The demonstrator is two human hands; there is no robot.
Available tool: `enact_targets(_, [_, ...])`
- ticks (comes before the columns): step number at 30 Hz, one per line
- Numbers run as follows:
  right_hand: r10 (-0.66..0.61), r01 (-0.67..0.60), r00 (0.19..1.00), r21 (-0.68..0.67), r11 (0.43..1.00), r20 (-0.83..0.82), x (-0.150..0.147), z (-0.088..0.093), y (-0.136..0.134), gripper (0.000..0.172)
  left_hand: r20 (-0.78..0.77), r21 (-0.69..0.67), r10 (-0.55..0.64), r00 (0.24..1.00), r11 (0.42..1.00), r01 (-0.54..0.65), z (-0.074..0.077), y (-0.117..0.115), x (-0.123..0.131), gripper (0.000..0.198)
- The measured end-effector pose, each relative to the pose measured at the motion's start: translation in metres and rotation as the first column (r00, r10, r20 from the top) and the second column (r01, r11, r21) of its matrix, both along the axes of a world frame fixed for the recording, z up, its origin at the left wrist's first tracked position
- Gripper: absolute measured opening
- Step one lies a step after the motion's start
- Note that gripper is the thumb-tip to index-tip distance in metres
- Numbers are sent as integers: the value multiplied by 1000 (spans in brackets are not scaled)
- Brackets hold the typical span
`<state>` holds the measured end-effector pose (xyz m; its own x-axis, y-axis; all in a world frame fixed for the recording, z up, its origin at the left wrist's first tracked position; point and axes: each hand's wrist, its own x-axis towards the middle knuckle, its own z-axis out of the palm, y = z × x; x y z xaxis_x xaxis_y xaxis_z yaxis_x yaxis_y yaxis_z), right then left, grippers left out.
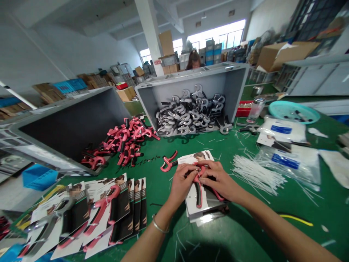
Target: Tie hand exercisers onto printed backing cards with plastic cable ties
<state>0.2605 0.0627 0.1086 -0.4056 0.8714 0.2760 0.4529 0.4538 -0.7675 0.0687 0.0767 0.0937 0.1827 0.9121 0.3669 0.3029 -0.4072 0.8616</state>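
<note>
Both my hands rest on a red and black hand gripper (198, 187) that lies on top of a stack of printed backing cards (203, 209) on the green table. My left hand (181, 182) curls its fingers around the tool's upper left part. My right hand (218, 180) pinches at the tool's top, fingers pressed together there. A second red gripper (168, 162) lies loose just beyond my left hand. What the fingertips pinch is too small to make out.
A tipped grey crate (234, 78) holds grey grippers; another crate (68, 123) at left spills red ones (122, 142). Finished carded grippers (89, 214) fan out at lower left. White cable ties (256, 174), plastic bags (289, 160) and a teal dish (293, 112) lie right. A person (194, 60) sits behind.
</note>
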Motion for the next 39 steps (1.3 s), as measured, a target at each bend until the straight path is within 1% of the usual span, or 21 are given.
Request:
enact_targets(8, [-20, 20, 1000, 14, 1000, 4, -3, -1, 1, 19, -11, 19, -3, 1000, 1000, 4, -4, 1, -1, 12])
enact_targets(15, [-47, 47, 999, 11, 999, -12, -5, -2, 0, 17, -17, 68, -5, 1000, 998, 6, -3, -2, 0, 9])
enact_targets(17, [-72, 72, 997, 12, 997, -35, -7, -3, 0, 16, -24, 99, -49, 999, 994, 51, -2, -2, -3, 9])
enact_targets(18, [-89, 89, 995, 10, 996, -48, -8, -3, 0, 16, -29, 105, -90, 995, 990, 93, -1, -1, -5, 10])
enact_targets(20, [-115, 115, 991, 9, 993, -64, -9, -4, 0, 17, -35, 72, -178, 983, 981, 180, 2, 2, -10, 12])
enact_targets(21, [-120, 121, 991, 13, 993, -65, -9, -5, 0, 18, -29, 33, -197, 980, 980, 198, 4, 4, -12, 13])
enact_targets(23, [-127, 129, 990, 27, 991, -65, -10, -7, 1, 18, -25, -40, -160, 987, 986, 159, 11, 7, -12, 13])
enact_targets(24, [-136, 139, 988, 38, 990, -67, -10, -9, 2, 15, -45, -43, -110, 993, 993, 108, 15, 8, -11, 13])
enact_targets(25, [-148, 152, 987, 50, 987, -69, -11, -11, 2, 13, -82, -10, -48, 995, 999, 48, 20, 7, -7, 12])
enact_targets(26, [-164, 169, 984, 66, 983, -72, -12, -14, 3, 14, -137, 56, 10, 990, 998, -2, 24, 4, -2, 12])
enact_targets(27, [-183, 190, 980, 85, 978, -77, -13, -16, 4, 17, -204, 145, 55, 977, 989, -26, 28, -1, 3, 13])
enact_targets(29, [-207, 216, 975, 125, 968, -82, -15, -19, 5, 23, -327, 321, 117, 938, 947, -6, 30, -16, 16, 14])
enact_targets(31, [-218, 228, 973, 145, 963, -81, -16, -21, 7, 27, -409, 411, 135, 903, 910, 50, 24, -37, 25, 14])
enact_targets(33, [-208, 216, 976, 143, 966, -72, -16, -20, 7, 28, -479, 425, 87, 873, 894, 144, 14, -56, 27, 14])
enact_targets(34, [-200, 208, 977, 142, 968, -66, -16, -20, 8, 28, -512, 408, 38, 858, 890, 204, 10, -64, 25, 14])
enact_targets(35, [-196, 203, 979, 146, 968, -64, -16, -20, 8, 26, -533, 381, -19, 846, 887, 260, 7, -70, 22, 14])
enact_targets(36, [-194, 202, 979, 153, 967, -66, -16, -20, 9, 23, -526, 358, -62, 848, 889, 287, 7, -73, 17, 13])
enact_targets(37, [-199, 208, 978, 161, 965, -70, -17, -21, 9, 20, -480, 350, -66, 875, 900, 260, 9, -74, 13, 13])
enact_targets(38, [-209, 219, 975, 168, 961, -76, -18, -22, 9, 17, -403, 352, -26, 915, 918, 181, 13, -73, 9, 13])
enact_targets(39, [-221, 232, 972, 173, 957, -83, -18, -23, 10, 15, -317, 354, 48, 947, 932, 71, 19, -70, 5, 13])
